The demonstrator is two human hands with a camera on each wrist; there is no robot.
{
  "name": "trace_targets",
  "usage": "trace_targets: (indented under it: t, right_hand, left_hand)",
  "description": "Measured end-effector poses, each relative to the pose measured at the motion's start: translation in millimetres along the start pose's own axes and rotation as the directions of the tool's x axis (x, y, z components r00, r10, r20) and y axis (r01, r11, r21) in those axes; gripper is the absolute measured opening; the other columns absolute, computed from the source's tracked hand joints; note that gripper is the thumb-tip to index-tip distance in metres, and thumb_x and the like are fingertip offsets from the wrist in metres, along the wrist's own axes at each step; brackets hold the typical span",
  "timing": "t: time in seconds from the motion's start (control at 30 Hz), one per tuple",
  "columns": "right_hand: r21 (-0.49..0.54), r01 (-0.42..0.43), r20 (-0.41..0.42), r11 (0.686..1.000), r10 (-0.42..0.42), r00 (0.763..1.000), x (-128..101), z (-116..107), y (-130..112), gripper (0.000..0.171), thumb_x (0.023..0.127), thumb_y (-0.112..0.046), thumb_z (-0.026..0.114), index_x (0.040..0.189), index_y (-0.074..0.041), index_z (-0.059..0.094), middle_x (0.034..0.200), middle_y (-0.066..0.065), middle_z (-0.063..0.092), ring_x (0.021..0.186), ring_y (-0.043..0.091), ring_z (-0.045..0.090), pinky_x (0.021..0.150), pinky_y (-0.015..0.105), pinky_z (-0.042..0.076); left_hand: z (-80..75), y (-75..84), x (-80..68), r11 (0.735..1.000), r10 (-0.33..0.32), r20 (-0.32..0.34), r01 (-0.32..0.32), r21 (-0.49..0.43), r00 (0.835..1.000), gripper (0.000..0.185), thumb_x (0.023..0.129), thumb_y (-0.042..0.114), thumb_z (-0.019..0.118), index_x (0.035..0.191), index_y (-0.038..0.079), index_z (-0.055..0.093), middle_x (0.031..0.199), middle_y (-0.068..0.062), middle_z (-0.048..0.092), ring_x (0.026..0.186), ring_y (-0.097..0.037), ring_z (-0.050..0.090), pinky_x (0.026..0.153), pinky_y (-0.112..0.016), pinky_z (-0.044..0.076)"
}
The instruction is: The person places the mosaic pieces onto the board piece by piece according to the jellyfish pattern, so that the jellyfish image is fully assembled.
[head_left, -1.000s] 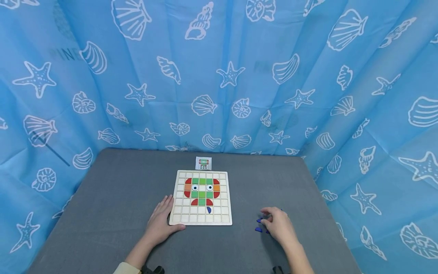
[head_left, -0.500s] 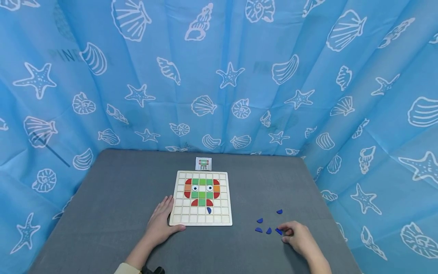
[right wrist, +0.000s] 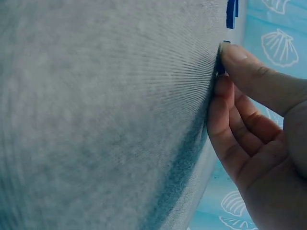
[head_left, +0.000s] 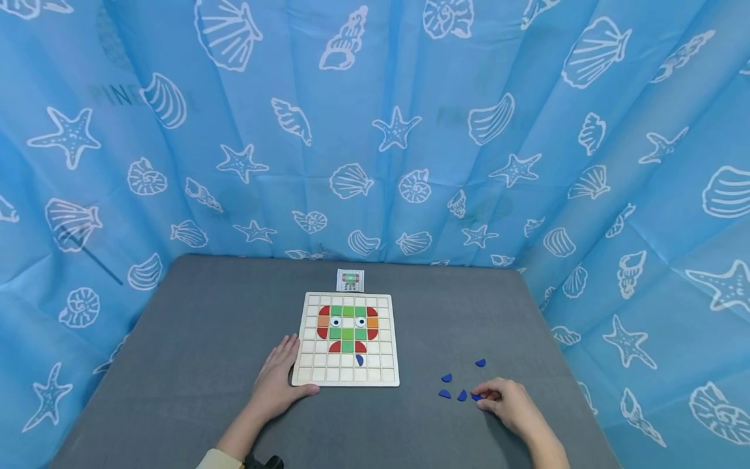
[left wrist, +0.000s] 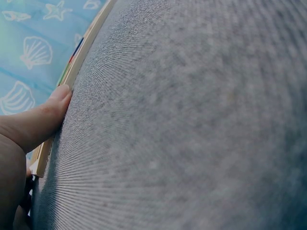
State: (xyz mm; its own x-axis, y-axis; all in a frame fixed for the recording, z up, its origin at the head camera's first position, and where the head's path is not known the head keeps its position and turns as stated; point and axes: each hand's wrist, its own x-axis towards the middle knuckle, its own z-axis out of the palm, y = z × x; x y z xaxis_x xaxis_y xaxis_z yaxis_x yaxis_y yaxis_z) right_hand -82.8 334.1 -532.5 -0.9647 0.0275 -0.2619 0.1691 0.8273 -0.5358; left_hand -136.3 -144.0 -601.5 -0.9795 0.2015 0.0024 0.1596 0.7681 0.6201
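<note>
A white grid board (head_left: pixel 346 374) lies on the grey table, bearing red, green and orange tiles and two eye pieces. One blue half-circle piece (head_left: pixel 360 360) is on it, below the right red tile. My left hand (head_left: pixel 278 384) rests at the board's lower left corner, fingers along the left side, thumb (left wrist: pixel 57 103) against the front edge. To the right of the board, my right hand (head_left: pixel 506 404) pinches a blue half-circle piece (right wrist: pixel 220 66) between thumb and fingers, down at the table; the fingers partly hide it.
Several other blue half-circle pieces (head_left: pixel 447 378) lie loose on the grey table (head_left: pixel 246 306), left of and beyond my right hand. A small picture card (head_left: pixel 350 280) lies just behind the board. A blue shell-patterned curtain (head_left: pixel 375 143) hangs behind the table and along its sides.
My right hand has moved right and nearer, off the far blue pieces, and its thumb and fingers have closed on the rightmost near piece. The left hand and board stay in place.
</note>
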Motion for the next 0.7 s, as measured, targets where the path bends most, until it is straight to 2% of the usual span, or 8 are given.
trace_targets:
  t: [0.1, 0.27, 0.37, 0.57, 0.7]
  right_hand:
    - [0.033, 0.063, 0.057, 0.997, -0.065, 0.996, 1, -4, 4, 0.019, 0.081, -0.005, 0.081, 0.098, -0.012, 0.078, 0.089, -0.002, 0.066, 0.075, 0.009, 0.059, 0.064, 0.026, 0.051]
    - [0.066, 0.163, 0.151, 0.984, -0.172, 0.974, 3, -11, 10, 0.024, 0.083, -0.002, 0.078, 0.106, -0.01, 0.078, 0.09, 0.0, 0.065, 0.075, 0.007, 0.057, 0.061, 0.024, 0.05]
    - [0.05, 0.164, 0.158, 0.985, -0.17, 0.973, 5, -11, 11, 0.021, 0.084, -0.004, 0.078, 0.105, -0.011, 0.078, 0.088, -0.002, 0.066, 0.075, 0.008, 0.057, 0.061, 0.024, 0.049]
    - [0.025, 0.113, 0.127, 0.993, -0.115, 0.985, 6, -7, 10, 0.014, 0.083, -0.008, 0.08, 0.097, -0.012, 0.077, 0.083, -0.003, 0.065, 0.073, 0.01, 0.057, 0.061, 0.024, 0.047]
    - [0.041, 0.127, 0.107, 0.991, -0.131, 0.986, 5, -5, 11, 0.016, 0.084, -0.018, 0.082, 0.096, -0.01, 0.075, 0.08, -0.004, 0.063, 0.07, 0.009, 0.055, 0.059, 0.025, 0.046]
  left_hand:
    - [-0.3, -0.6, -0.1, 1.0, -0.003, 0.002, 0.003, 0.001, 1.0, 0.123, 0.07, 0.069, 0.079, 0.159, 0.001, 0.026, 0.166, -0.016, 0.025, 0.155, -0.035, 0.018, 0.125, -0.054, 0.02]
    - [-0.3, -0.9, -0.7, 1.0, -0.006, 0.01, 0.006, -0.001, 1.0, 0.123, 0.07, 0.069, 0.079, 0.159, 0.001, 0.026, 0.166, -0.015, 0.024, 0.156, -0.034, 0.018, 0.125, -0.053, 0.02]
    - [-0.4, -0.5, -1.3, 1.0, -0.004, 0.005, 0.004, -0.01, 1.0, 0.123, 0.07, 0.068, 0.079, 0.158, 0.001, 0.026, 0.166, -0.016, 0.025, 0.155, -0.035, 0.018, 0.125, -0.053, 0.019]
    - [-0.4, 0.3, -2.3, 1.0, 0.006, -0.009, -0.006, -0.009, 1.0, 0.123, 0.07, 0.067, 0.08, 0.158, -0.001, 0.028, 0.165, -0.018, 0.026, 0.155, -0.037, 0.019, 0.124, -0.054, 0.02]
    - [0.5, 0.1, -2.3, 1.0, 0.015, -0.024, -0.015, 0.002, 1.0, 0.122, 0.07, 0.066, 0.081, 0.157, -0.001, 0.029, 0.164, -0.018, 0.029, 0.154, -0.037, 0.021, 0.124, -0.054, 0.021]
